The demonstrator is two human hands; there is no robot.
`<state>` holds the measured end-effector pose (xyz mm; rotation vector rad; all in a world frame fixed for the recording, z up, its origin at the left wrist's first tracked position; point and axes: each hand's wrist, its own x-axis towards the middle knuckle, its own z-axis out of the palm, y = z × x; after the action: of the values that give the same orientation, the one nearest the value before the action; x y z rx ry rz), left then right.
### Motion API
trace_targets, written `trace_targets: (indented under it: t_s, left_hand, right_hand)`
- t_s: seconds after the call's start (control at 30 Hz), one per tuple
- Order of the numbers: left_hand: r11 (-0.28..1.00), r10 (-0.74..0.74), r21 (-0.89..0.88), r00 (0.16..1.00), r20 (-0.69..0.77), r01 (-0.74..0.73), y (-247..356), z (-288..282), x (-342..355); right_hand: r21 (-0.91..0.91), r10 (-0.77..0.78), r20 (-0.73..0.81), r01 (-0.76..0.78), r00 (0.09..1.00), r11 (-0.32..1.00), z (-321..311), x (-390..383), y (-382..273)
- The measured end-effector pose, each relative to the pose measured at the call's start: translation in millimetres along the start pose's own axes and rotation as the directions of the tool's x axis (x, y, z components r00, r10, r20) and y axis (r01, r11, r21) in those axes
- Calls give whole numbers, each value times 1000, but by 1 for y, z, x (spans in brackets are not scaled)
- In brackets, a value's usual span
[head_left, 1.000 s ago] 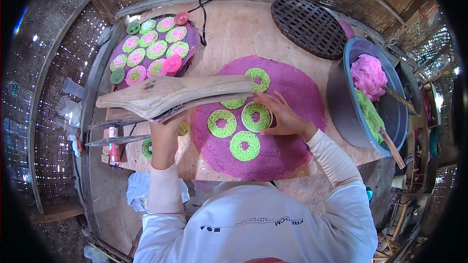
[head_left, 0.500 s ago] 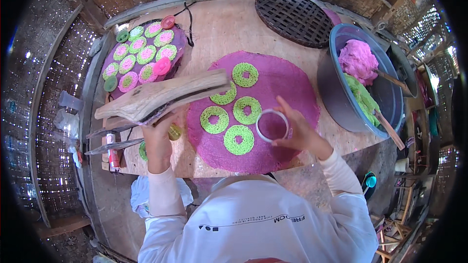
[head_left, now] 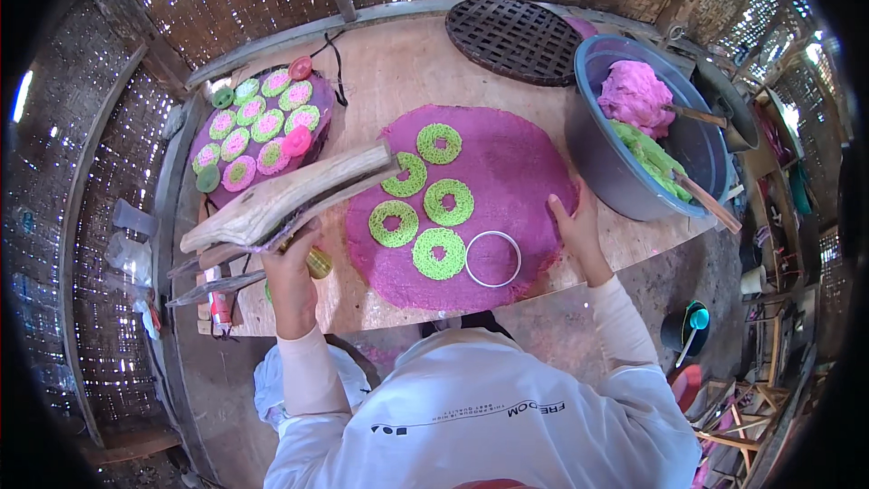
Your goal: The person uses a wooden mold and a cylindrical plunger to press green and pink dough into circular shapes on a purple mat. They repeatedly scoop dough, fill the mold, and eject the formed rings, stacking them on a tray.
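A round purple cloth-covered mat [head_left: 520, 158] lies on the table in front of me. On it are several green lacy rings [head_left: 440, 254] of stringy dough. A thin white hoop [head_left: 520, 259] lies flat beside the nearest one. At the mat's right edge is my right hand [head_left: 581, 234], thumb and fingers apart, the thumb over the cloth. My left hand [head_left: 291, 282] is wrapped around the lower part of a forked wooden press [head_left: 290, 195], which hangs over the mat's left side. A yellow-green cylinder [head_left: 319, 263] shows next to that hand.
A second purple mat [head_left: 321, 104] at far left holds several pink-and-green lacy rounds and small coloured discs. To the right, a big grey-blue tub [head_left: 602, 158] contains pink dough [head_left: 634, 95] and green dough [head_left: 644, 149] with wooden paddles. Behind it lies a dark woven tray [head_left: 507, 41].
My right hand has let go of the white hoop, which now lies on the mat, and has moved right to the mat's edge. My left hand stays on the press.
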<state>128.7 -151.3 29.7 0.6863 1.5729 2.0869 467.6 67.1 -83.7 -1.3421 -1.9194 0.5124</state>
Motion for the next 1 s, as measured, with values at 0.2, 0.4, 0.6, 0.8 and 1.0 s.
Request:
trace_targets:
  t_s: [0.2,0.4,0.6,0.8,1.0]
  left_hand:
    - [998,-36,-51,998,-45,34,5,-17,-5]
    - [997,-40,-71,994,-102,33,11,-35,-9]
    - [999,-12,-33,992,-123,8,10,-47,-10]
    - [1000,-10,10,994,-107,11,13,-50,-14]
    - [995,16,95,997,-78,-9,12,-37,-16]
  right_hand:
    - [475,430,221,-482,875,737,10,11,9]
    - [80,549,509,-671,663,737,-21,45,-36]
    - [308,209,902,-903,377,301,-20,60,33]
    - [516,183,827,-847,531,125,-30,-3,-8]
    - [628,326,751,-774,575,-82,-27,-74,-42]
